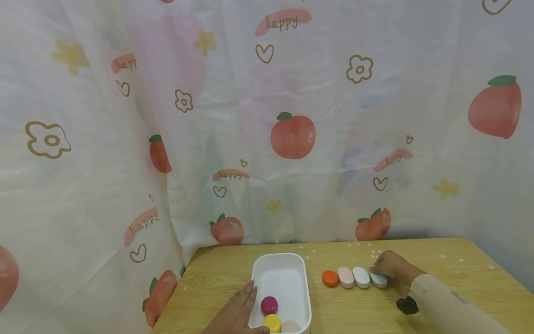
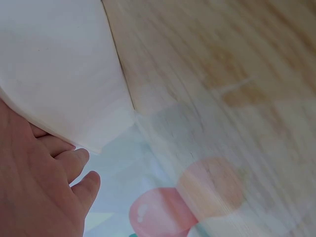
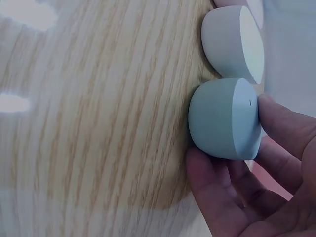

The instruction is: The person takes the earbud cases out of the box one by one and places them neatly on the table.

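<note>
A row of small rounded pieces runs along the table at right: an orange round one (image 1: 330, 278), a pale pink oval one (image 1: 346, 277), a white oval one (image 1: 361, 277) and a pale green oval one (image 1: 378, 279). My right hand (image 1: 391, 265) holds the pale green piece at the row's right end, thumb and fingers on its sides. It has a flat top with a tiny dark mark in the right wrist view. My left hand (image 1: 238, 308) lies along the left wall of a white tray (image 1: 308, 297), fingers extended against it, thumb at the near rim.
Inside the tray lie a magenta round piece (image 1: 269, 305), a yellow one (image 1: 272, 323) and a pale pink one (image 1: 290, 327). A small black object (image 1: 407, 305) shows beside the right sleeve. A fruit-printed curtain (image 1: 317, 185) hangs behind the wooden table (image 1: 350, 315).
</note>
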{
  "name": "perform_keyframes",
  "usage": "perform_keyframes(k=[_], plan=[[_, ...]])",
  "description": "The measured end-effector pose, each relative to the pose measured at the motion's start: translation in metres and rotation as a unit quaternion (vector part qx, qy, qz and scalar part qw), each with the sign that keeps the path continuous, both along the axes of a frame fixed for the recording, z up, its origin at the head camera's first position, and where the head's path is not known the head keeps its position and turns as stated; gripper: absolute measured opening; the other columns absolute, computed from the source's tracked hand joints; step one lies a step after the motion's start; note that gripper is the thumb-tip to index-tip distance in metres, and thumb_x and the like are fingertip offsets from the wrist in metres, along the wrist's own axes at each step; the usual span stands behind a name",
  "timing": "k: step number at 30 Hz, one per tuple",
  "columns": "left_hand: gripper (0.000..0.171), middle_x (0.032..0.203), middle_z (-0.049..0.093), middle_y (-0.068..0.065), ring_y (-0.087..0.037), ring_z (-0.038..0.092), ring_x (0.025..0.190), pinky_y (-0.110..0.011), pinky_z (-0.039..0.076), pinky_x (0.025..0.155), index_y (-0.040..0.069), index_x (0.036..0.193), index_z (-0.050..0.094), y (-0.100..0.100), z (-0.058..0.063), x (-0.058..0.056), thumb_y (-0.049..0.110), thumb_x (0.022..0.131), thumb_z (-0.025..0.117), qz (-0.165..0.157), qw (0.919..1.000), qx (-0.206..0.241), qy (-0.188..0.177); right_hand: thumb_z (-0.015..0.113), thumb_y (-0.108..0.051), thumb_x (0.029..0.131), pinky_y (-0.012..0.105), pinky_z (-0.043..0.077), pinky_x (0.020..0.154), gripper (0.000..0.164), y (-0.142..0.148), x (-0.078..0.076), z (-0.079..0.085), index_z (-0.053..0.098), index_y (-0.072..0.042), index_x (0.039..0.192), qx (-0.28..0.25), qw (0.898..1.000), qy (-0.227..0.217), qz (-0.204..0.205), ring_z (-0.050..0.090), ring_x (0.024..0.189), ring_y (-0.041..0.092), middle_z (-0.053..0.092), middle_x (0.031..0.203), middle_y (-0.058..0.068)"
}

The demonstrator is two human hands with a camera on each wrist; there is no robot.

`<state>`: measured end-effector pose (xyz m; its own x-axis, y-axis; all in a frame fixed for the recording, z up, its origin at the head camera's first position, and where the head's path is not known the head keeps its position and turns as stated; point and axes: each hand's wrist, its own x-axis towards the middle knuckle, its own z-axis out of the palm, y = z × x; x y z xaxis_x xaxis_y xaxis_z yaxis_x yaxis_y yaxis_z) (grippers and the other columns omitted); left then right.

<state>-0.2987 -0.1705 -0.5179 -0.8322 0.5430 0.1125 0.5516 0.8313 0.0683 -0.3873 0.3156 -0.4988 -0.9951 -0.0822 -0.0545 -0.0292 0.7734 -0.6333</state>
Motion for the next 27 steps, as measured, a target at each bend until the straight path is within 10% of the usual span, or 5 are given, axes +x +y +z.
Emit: perform_keyframes(k=[27], plan=[[0.106, 0.156, 0.028, -0.016, -0.027, 0.031, 0.14, -0.052, 0.031, 0.108, -0.003, 0.149, 0.033, 0.001, 0.0019, 0.001, 0.079, 0.083, 0.045, 0.001, 1.0, 0.007, -0.002, 0.07, -0.016, 0.089, 0.041, 0.052, 0.072, 0.026, -0.0019, 0.0056, -0.0035, 0.068, 0.011, 0.091, -0.016, 1.0, 0.004, 0.012, 0.06, 0.083, 0.024, 0.066, 0.088, 0.012]])
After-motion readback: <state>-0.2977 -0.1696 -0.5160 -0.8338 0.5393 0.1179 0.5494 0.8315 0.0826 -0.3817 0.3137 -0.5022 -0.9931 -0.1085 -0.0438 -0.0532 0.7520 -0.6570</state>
